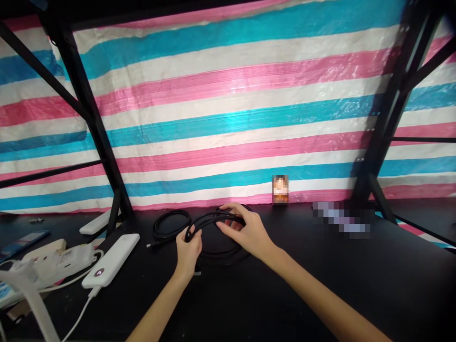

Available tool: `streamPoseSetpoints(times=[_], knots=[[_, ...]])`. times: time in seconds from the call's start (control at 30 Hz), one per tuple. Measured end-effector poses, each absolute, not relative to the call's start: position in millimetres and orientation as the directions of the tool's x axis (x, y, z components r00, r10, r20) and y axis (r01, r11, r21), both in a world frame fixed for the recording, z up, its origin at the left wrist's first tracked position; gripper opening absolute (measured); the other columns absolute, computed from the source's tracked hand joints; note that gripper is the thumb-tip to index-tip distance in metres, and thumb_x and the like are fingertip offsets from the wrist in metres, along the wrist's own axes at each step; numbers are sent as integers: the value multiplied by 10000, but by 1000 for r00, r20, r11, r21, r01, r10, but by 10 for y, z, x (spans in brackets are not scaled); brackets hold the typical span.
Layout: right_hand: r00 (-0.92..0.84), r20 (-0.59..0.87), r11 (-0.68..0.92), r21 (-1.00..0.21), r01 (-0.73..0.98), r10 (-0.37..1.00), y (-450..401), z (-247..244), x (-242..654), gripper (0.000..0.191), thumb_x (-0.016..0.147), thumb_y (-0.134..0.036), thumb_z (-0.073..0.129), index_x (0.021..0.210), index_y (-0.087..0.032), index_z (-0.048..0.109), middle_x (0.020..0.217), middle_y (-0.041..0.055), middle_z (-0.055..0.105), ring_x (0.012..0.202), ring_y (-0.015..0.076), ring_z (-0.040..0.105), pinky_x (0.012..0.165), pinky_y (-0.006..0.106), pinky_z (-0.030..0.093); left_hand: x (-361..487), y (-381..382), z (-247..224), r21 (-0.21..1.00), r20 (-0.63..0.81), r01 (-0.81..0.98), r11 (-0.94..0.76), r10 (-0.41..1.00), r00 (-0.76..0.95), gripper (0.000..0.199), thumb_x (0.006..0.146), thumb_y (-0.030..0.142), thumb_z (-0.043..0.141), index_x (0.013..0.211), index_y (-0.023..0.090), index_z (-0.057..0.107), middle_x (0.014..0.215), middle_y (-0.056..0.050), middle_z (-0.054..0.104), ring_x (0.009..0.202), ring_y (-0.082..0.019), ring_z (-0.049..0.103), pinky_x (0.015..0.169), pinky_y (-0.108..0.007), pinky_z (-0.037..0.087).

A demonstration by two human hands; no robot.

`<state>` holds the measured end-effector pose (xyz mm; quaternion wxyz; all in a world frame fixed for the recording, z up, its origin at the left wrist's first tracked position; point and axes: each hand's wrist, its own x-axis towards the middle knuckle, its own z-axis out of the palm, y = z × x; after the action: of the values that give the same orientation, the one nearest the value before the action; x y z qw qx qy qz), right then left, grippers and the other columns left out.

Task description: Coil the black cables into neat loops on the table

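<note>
Between both hands is a black cable (pixel 210 217) bent into loose loops, just above the dark tabletop. My left hand (pixel 189 247) is closed around the left side of the loops, and a connector end (pixel 197 272) pokes out below it. On the right side, my right hand (pixel 247 228) curls its thumb and fingers about the same loops. Lower turns of black cable hang or rest under the hands; which, I cannot tell. Left of them, a second coiled black cable (pixel 172 224) lies on the table, its plug end pointing left.
A white power bank (pixel 111 261) with a white cable lies at the left, near a white power strip (pixel 60 266) and a phone (pixel 23 244). Black metal posts (pixel 87 109) stand on both sides. Behind hangs a striped plastic sheet (pixel 231 118). Two blurred items sit at the back right.
</note>
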<state>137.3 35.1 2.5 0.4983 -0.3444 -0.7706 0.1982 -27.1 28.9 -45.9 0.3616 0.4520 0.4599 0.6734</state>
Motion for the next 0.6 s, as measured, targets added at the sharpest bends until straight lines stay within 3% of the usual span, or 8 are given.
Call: streamPoseSetpoints(times=[0.1, 0.2, 0.3, 0.47, 0.6], knots=[[-413, 692, 793, -408, 453, 592, 244, 108, 1301, 381, 812, -485, 581, 1123, -275, 649, 761, 7, 657, 573, 104, 550, 549, 207, 371, -243, 259, -424, 950, 282, -67, -306, 929, -241, 333, 635, 350, 688, 534, 189, 414, 379, 100, 346, 332, -29, 259, 372, -186, 170], [-431, 682, 781, -350, 518, 591, 293, 27, 1299, 340, 880, -463, 492, 1099, -285, 682, 735, 8, 655, 569, 100, 545, 553, 208, 349, -262, 228, -390, 961, 260, -63, -268, 959, -113, 287, 632, 348, 712, 580, 171, 492, 356, 91, 377, 315, -33, 289, 374, -187, 178], [-367, 698, 759, -399, 514, 615, 384, -48, 1315, 324, 897, -441, 471, 1029, -267, 710, 777, 14, 678, 573, 104, 556, 581, 212, 365, -269, 214, -365, 967, 237, -78, -241, 970, -58, 277, 646, 375, 719, 674, 169, 536, 363, 104, 377, 302, -28, 283, 368, -179, 166], [-325, 669, 729, -504, 463, 669, 445, -81, 1362, 298, 852, -448, 535, 956, -226, 705, 728, 17, 668, 551, 122, 540, 572, 238, 372, -252, 236, -394, 970, 171, -147, -194, 973, -157, 392, 609, 399, 741, 541, 186, 419, 322, 117, 305, 264, -13, 221, 337, -183, 92], [-206, 485, 525, -809, 263, 850, 437, -214, 1410, 307, 774, -488, 598, 721, -187, 633, 477, -45, 474, 441, 107, 447, 488, 235, 368, -253, 241, -381, 933, 121, -292, -211, 947, -298, 485, 625, 380, 704, 500, 207, 269, 351, 129, 228, 290, -3, 172, 343, -180, 82]])
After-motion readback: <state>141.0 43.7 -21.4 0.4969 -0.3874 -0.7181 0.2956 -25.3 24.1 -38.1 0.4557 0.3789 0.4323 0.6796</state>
